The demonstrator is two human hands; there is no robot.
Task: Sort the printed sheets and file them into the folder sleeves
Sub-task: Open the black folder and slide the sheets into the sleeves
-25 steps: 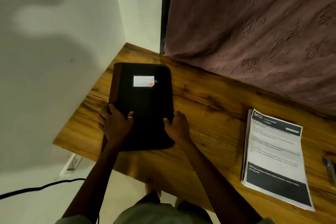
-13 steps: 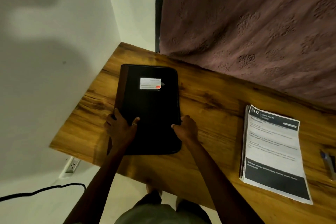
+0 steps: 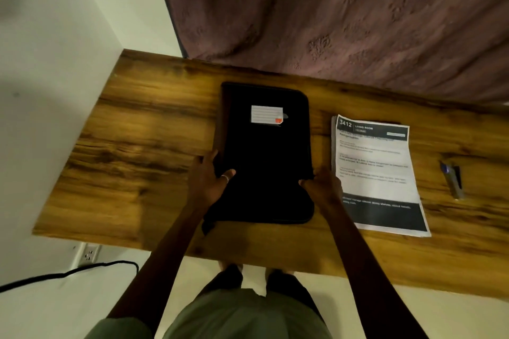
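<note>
Folder [image 3: 264, 162] closed, flat at tabletop [image 3: 137, 146] centre, label up. Left grip [image 3: 206, 181] clasps its 9 o'clock edge, right grip [image 3: 321, 186] pinches 3 o'clock edge, likely squaring it for opening. Sheets [image 3: 377, 168] stacked at folder's 3 o'clock, handy, unfiled.

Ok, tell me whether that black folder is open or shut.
Shut. The black folder lies flat, cover with its white label facing up; no sleeves show.
</note>
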